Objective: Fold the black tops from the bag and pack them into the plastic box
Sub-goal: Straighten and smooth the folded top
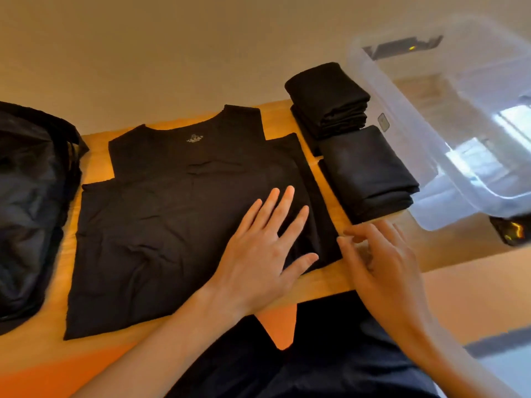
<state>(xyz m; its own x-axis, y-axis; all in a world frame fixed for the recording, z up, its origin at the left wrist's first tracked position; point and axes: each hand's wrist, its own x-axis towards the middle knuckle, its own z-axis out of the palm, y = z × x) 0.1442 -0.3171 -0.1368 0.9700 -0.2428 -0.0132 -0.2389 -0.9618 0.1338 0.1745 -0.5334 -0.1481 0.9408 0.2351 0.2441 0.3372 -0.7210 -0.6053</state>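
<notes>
A black top (161,214) lies spread flat on the wooden table (321,285), neck label facing up and its right side folded inward. My left hand (264,242) rests flat on the top's lower right part, fingers spread. Beside the top's right edge, my right hand (385,259) hovers over the table with fingers loosely curled, holding nothing. Two piles of folded black tops sit to the right, one farther back (330,99) and one nearer (367,173). The clear plastic box (425,133) stands at the far right with nothing black visible inside. The black bag (31,202) sits at the left.
The table's front edge runs just under my wrists, and my dark-clothed lap is below it. A small dark object (511,231) lies on the floor under the box's near corner. The piles stand close against the box's wall.
</notes>
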